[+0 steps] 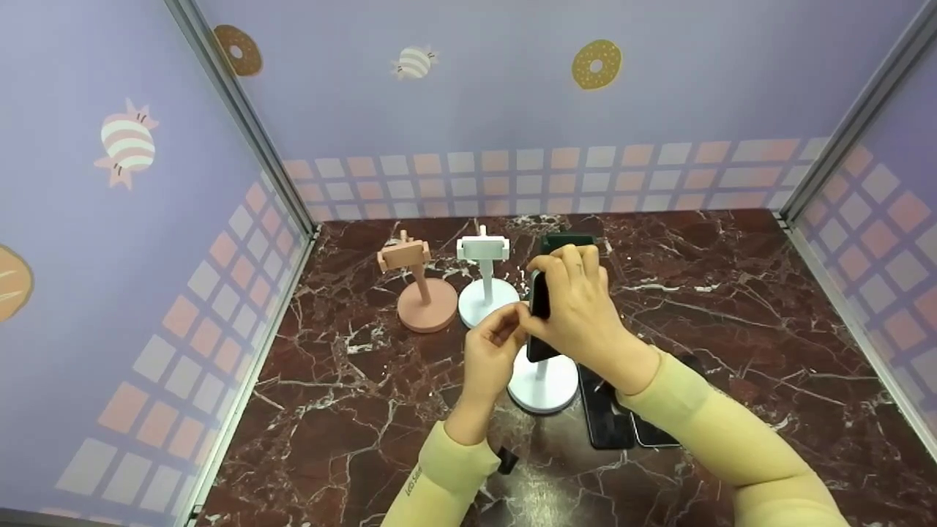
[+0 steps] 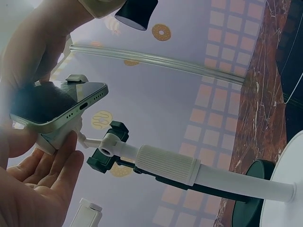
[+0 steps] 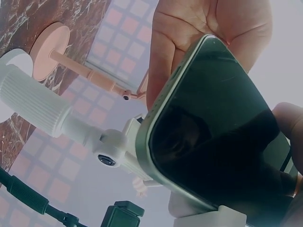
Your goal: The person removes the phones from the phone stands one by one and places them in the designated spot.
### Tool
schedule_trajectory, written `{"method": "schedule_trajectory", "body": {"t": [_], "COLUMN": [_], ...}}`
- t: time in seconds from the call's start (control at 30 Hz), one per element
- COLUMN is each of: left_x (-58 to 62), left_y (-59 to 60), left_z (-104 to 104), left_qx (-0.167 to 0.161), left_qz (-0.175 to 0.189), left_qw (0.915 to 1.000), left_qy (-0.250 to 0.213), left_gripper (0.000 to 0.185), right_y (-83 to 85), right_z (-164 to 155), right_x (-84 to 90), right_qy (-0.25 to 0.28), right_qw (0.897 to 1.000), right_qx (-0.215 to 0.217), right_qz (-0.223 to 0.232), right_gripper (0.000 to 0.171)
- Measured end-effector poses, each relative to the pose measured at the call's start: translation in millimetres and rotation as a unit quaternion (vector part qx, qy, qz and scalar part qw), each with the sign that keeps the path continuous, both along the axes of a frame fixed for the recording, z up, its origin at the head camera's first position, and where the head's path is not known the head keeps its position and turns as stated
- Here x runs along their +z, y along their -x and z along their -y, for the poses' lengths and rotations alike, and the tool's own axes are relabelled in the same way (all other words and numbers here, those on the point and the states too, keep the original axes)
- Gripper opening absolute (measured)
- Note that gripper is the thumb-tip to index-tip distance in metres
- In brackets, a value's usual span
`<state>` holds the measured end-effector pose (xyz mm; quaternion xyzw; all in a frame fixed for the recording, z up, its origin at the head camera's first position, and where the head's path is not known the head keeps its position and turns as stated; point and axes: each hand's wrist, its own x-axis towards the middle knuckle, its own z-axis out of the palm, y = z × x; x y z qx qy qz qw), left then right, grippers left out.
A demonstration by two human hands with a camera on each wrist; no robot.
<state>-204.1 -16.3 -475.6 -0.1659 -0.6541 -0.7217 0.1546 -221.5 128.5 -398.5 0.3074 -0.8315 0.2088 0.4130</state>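
Observation:
My right hand (image 1: 582, 311) grips a smartphone (image 3: 208, 137) with a pale green edge and dark screen; its fingers cross the back and its thumb lies at the edge. The phone sits tilted against the clamp (image 3: 213, 218) of a white phone stand (image 2: 165, 163). One clamp lip shows over the phone's edge; whether both lips hold it is hidden. My left hand (image 1: 494, 359) is at the phone's left side, its fingers (image 2: 66, 163) curled beneath the white clamp and its thumb near the phone's edge. The stand's round base (image 1: 543, 384) rests on the table.
A pink phone stand (image 1: 428, 307) and a pale white one (image 1: 489, 289) stand behind to the left. A dark green stand (image 2: 258, 179) is behind the hands. Two dark phones, one left (image 1: 607, 421) and one right (image 1: 654, 432), lie under the right forearm. Patterned walls enclose the marbled table (image 1: 329, 410).

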Motion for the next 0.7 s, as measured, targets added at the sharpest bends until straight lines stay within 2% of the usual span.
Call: {"method": "schedule_trajectory", "body": {"t": [0.33,0.57,0.7], "left_x": [2.0,1.9,1.7], "left_y": [-0.6,-0.5,-0.5], "left_z": [-0.5,-0.4,-0.1], "left_qx": [-0.006,-0.001,0.001], "left_qz": [0.014,0.003,0.009], "left_qw": [0.9999,1.0000,0.9999], "left_qy": [-0.007,0.003,0.007], "left_gripper": [0.027,0.026,0.027], "right_y": [-0.1,-2.0,-3.2], "right_z": [0.7,1.7,2.4], "right_x": [-1.8,-2.3,-3.1], "right_qy": [-0.007,-0.013,-0.016], "right_qw": [1.000,0.999,0.999], "right_qx": [0.010,0.012,0.012], "right_qz": [-0.022,-0.037,-0.047], "right_gripper": [0.055,0.056,0.055]}}
